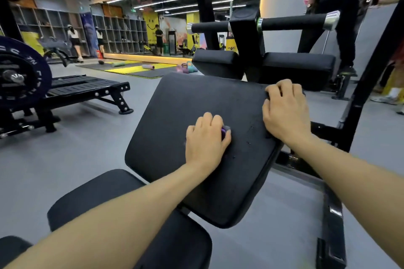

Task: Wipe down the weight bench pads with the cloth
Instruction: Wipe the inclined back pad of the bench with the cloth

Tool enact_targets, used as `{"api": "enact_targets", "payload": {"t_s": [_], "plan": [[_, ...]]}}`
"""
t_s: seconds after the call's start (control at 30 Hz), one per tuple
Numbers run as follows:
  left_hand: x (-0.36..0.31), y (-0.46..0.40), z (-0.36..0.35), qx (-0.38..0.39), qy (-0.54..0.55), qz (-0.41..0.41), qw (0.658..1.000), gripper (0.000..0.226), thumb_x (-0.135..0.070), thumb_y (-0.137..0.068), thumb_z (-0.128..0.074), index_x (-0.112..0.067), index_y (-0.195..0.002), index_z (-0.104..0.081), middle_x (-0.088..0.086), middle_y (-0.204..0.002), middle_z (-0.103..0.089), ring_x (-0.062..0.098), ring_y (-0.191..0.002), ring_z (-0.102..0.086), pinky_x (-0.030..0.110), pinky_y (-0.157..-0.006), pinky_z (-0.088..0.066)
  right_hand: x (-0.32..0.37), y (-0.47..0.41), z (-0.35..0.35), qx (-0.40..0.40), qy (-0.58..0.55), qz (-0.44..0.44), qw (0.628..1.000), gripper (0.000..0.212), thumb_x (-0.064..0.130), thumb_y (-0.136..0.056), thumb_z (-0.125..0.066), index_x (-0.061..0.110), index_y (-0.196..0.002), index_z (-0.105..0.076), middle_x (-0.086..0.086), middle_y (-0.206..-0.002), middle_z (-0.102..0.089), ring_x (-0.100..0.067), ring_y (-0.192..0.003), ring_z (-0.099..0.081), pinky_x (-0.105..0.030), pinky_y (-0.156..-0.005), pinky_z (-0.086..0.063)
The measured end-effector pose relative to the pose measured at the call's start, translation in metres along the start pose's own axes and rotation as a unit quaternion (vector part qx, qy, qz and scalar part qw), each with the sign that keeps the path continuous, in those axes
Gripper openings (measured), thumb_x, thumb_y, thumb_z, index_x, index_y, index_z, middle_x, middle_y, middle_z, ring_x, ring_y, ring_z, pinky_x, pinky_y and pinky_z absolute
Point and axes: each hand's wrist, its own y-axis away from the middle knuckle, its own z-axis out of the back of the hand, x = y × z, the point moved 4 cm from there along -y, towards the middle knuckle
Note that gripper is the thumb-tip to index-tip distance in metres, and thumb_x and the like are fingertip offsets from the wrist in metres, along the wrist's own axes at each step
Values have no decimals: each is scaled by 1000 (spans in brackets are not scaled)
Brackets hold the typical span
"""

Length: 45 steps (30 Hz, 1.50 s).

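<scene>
A large black back pad (pixel 175 116) of the weight bench tilts up in the middle of the head view. My left hand (pixel 206 140) presses down on its centre, closed over a small bunched cloth (pixel 225 131) of which only a purple-grey bit shows by the thumb. My right hand (pixel 284 111) grips the pad's right edge, fingers curled over the top corner. A black seat pad (pixel 94 194) lies below, partly under my left forearm. Two smaller black pads (pixel 299 63) sit beyond, under a roller bar (pixel 293 22).
The machine's black steel frame (pixel 332 214) runs along the right. A person in black (pixel 343 6) stands just behind the machine. A flat bench (pixel 87 87) and a loaded barbell plate (pixel 19 76) are on the left. Mats and kettlebells (pixel 185 67) lie farther back on the grey floor.
</scene>
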Motion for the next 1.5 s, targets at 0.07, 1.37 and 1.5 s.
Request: {"api": "enact_targets", "payload": {"t_s": [0.07,1.37,1.5], "plan": [[-14,-38,-10,9,9,11,1000,20,-31,-90,-50,-11,-86,-53,6,-89,-52,25,-81,-51,34,-65,-31,-3,-3,-2,-23,-41,-14,999,25,14,-90,-47,2,-109,-56,-16,-114,-49,-34,-103,-43,-40,-90,-37],[-62,-160,-48,20,20,-41,999,26,-35,-94,-41,-13,-98,-52,8,-102,-52,27,-98,-51,36,-71,-34,-18,7,-16,-109,-271,-182,939,40,20,-93,-28,4,-120,-52,-7,-126,-45,-23,-118,-39,-34,-106,-30],[-72,-168,-48,33,32,-60,997,26,-36,-93,-42,-13,-97,-53,6,-97,-52,26,-95,-52,35,-71,-34,-22,6,-19,-99,-278,-174,939,35,18,-95,-31,4,-121,-51,-7,-128,-43,-22,-118,-37,-31,-105,-27]]}}
